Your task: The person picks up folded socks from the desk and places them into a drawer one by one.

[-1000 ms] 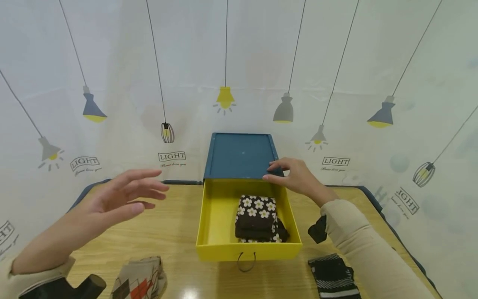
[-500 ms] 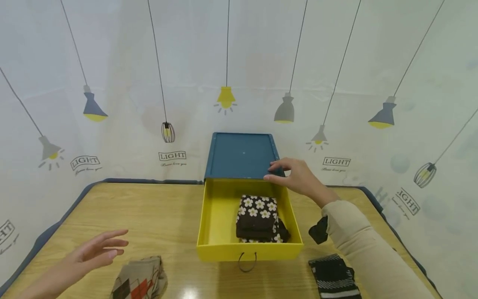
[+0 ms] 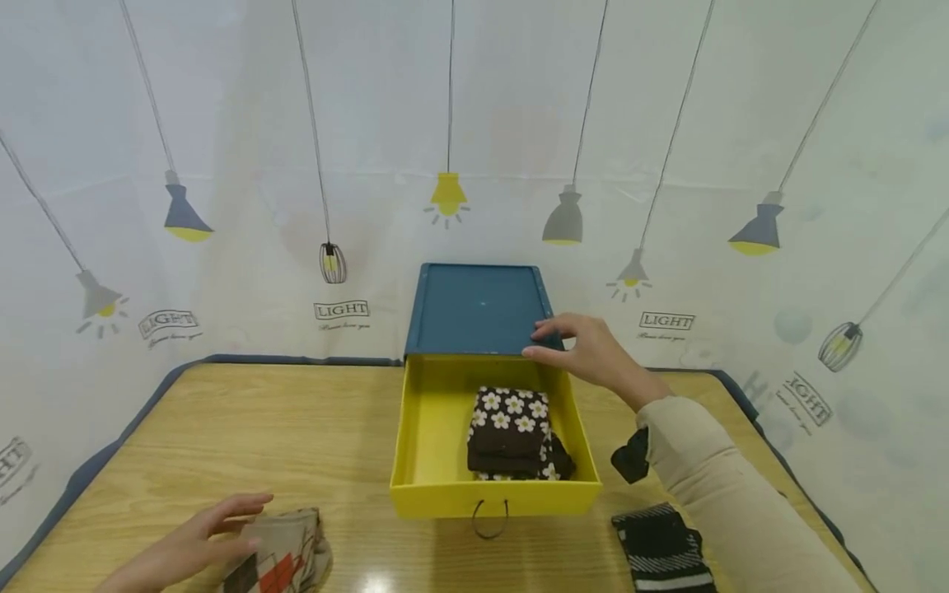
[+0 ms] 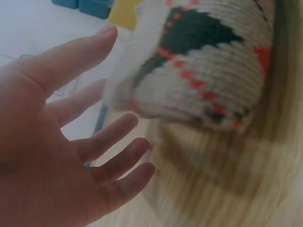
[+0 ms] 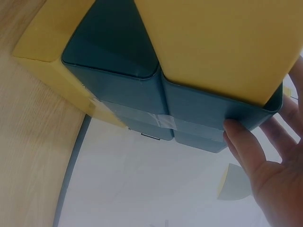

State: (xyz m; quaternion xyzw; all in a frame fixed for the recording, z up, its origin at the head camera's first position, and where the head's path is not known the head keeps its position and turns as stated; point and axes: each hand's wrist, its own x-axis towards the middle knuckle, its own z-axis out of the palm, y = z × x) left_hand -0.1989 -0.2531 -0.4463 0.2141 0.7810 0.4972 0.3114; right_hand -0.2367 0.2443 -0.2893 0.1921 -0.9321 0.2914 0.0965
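In the head view my left hand reaches to the beige argyle socks on the table. The left wrist view shows its fingers spread beside the knitted sock, thumb and fingers apart. My right hand holds the top right edge of the blue drawer box; in the right wrist view the thumb lies on the casing's side and the fingers go over the edge. From the box the yellow drawer stands pulled out, with folded black daisy-patterned socks in its right part.
Black striped socks lie on the wooden table, right of the drawer. A thin loop handle hangs on the drawer's front. Behind the table rises a pale curtain printed with lamps.
My left hand has dropped from beside the drawer to the beige argyle socks, first down and left, then slightly right. The right hand has stayed on the box.
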